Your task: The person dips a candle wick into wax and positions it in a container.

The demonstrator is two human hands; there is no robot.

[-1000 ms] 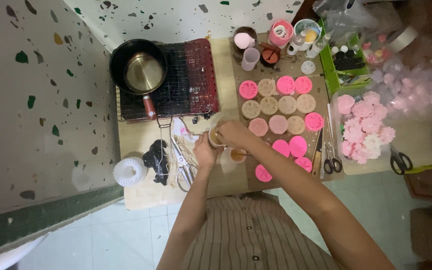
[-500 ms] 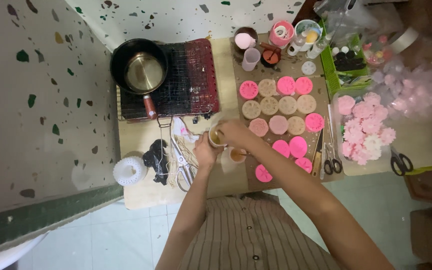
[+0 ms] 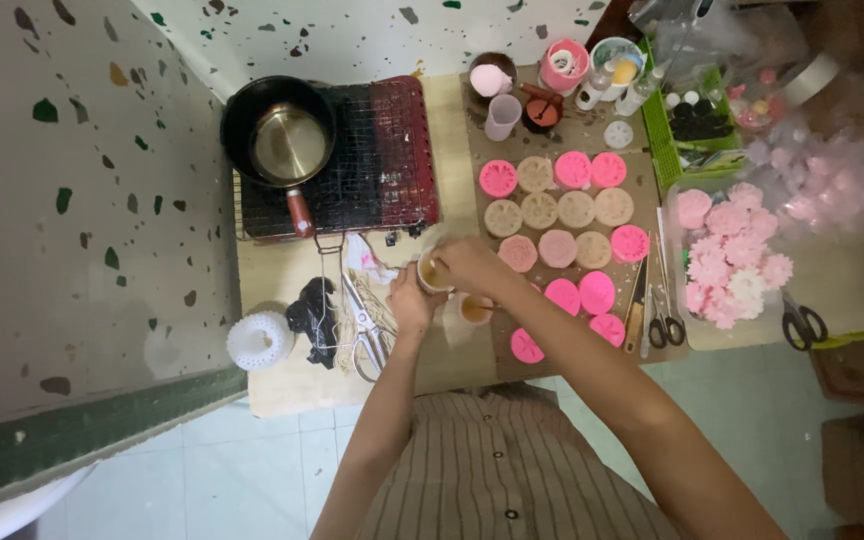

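Small cup (image 3: 433, 272) of amber liquid clasped by left hand (image 3: 410, 303), right hand (image 3: 467, 265) closed over its rim, pink round moulds (image 3: 562, 225) laid just beside.

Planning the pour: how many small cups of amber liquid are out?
2. The held cup is in the left hand, under the right hand; the second cup stands beside it, nearer the person.

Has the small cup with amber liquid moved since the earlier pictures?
No. The small cup, held by the left hand with the right hand over it, keeps its place beside the grill rack.
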